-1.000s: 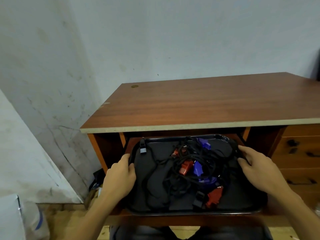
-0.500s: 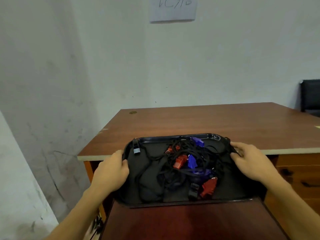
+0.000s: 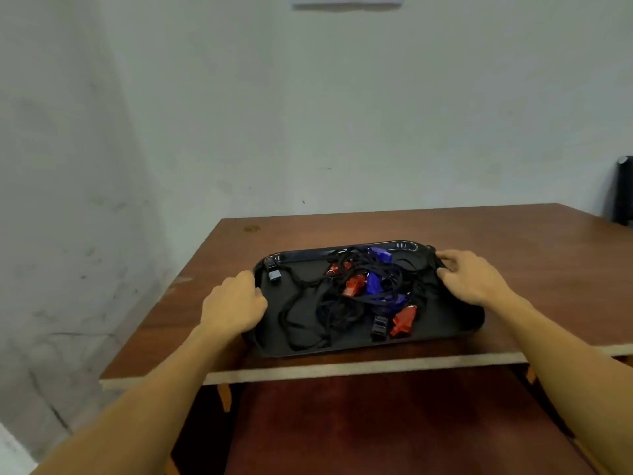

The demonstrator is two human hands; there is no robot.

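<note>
Both tray (image 3: pixel 448 318) ends gripped by left hand (image 3: pixel 233 303) and right hand (image 3: pixel 469 279); raised from under desk (image 3: pixel 342 228) onto its near edge, nearly placed.

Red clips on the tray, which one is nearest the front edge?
The red clip right beside the black clip. The middle red clip and the small back one lie farther away.

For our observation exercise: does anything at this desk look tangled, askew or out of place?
Yes. In the black tray, gripped by the left hand and right hand, the black cords with red and blue plastic pieces lie in one knotted heap.
</note>
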